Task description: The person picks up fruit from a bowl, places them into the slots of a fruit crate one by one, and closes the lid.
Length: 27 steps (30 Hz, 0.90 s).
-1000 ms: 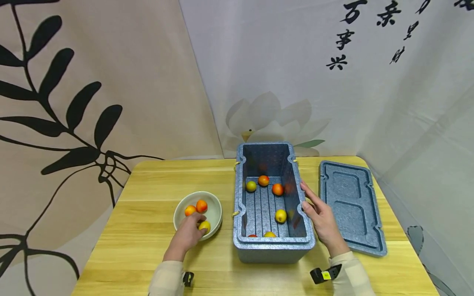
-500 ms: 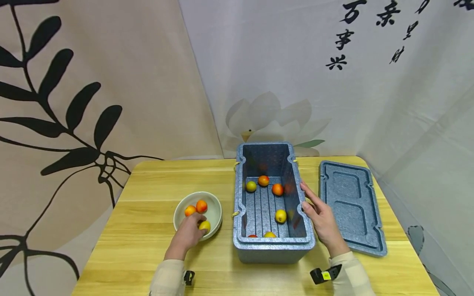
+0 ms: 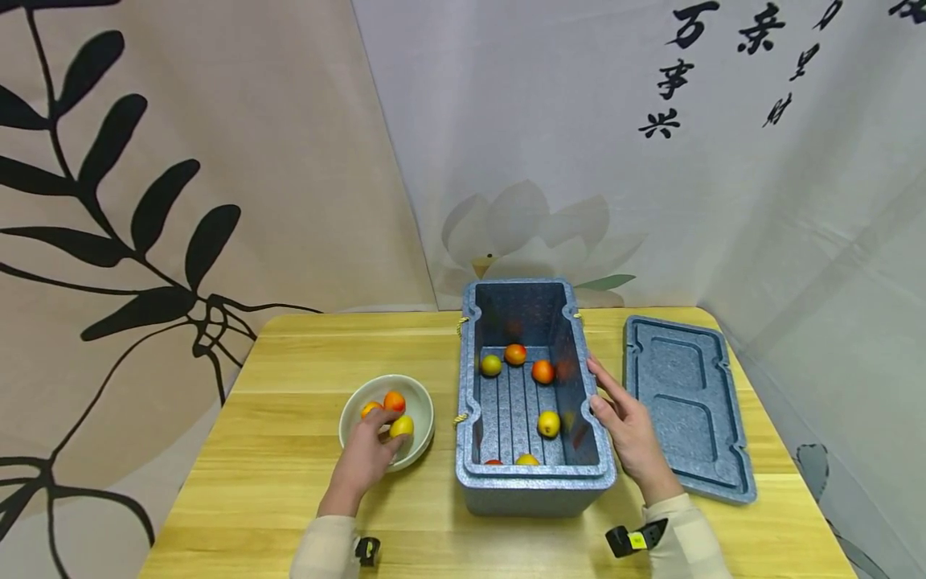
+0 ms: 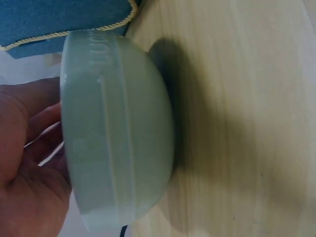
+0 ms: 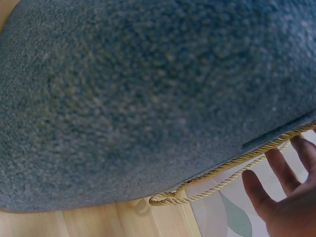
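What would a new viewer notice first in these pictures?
The open blue foam box in the middle of the wooden table, with several orange and yellow fruits on its ribbed floor. To its left, the left hand grips a yellow fruit in a pale green bowl; the right hand rests flat against the box's right wall.

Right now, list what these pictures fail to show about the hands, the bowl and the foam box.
- Left hand: the head view shows its back, hiding whether it pinches the yellow fruit.
- Bowl: the left wrist view shows only its outer wall, contents hidden.
- Foam box: in the head view its near wall cuts off two fruits.
- Right hand: the frame edge crops it in the right wrist view; contact with the box unclear.
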Each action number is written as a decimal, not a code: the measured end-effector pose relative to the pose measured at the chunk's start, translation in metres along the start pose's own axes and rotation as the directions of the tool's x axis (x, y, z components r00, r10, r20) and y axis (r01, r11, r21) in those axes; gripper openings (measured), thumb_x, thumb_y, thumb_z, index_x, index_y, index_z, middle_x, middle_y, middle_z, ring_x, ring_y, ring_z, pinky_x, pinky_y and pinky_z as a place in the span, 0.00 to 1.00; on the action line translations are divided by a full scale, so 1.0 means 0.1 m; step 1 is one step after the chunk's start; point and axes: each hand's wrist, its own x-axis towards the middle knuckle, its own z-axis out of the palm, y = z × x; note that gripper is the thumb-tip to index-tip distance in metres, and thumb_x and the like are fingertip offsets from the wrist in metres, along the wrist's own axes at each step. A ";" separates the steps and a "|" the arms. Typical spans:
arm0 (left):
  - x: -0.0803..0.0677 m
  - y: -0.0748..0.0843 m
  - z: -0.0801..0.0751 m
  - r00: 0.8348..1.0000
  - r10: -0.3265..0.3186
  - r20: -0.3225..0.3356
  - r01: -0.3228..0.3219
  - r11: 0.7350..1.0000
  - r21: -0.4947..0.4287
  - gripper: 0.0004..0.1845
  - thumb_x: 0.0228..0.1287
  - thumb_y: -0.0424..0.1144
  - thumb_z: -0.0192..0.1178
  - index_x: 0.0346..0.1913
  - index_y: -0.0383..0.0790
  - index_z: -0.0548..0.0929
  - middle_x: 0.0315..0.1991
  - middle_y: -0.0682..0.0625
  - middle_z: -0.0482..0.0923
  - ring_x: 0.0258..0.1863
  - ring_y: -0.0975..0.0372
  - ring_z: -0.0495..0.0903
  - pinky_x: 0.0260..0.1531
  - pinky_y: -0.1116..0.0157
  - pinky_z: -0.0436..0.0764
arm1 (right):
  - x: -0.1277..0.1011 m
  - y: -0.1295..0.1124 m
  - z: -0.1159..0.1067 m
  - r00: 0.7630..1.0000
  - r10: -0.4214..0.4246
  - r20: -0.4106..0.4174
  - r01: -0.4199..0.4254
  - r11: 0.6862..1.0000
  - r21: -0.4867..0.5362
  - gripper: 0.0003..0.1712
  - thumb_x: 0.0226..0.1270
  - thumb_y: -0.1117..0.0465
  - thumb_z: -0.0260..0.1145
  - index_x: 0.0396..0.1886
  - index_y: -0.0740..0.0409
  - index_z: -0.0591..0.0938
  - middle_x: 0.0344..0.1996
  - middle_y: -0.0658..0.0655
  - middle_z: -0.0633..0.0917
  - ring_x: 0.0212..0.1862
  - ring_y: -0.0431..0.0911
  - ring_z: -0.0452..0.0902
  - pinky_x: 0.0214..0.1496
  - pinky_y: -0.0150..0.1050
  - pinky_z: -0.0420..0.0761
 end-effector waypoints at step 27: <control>0.21 0.93 -0.22 0.966 0.040 -0.257 -0.161 0.867 -0.472 0.17 0.60 0.27 0.68 0.53 0.28 0.82 0.51 0.41 0.78 0.49 0.55 0.81 0.40 0.67 0.84 | -0.01 0.00 0.00 1.000 0.007 0.000 -0.007 1.000 -0.001 0.28 0.75 0.74 0.51 0.72 0.63 0.67 0.72 0.61 0.64 0.66 0.43 0.67 0.58 0.29 0.75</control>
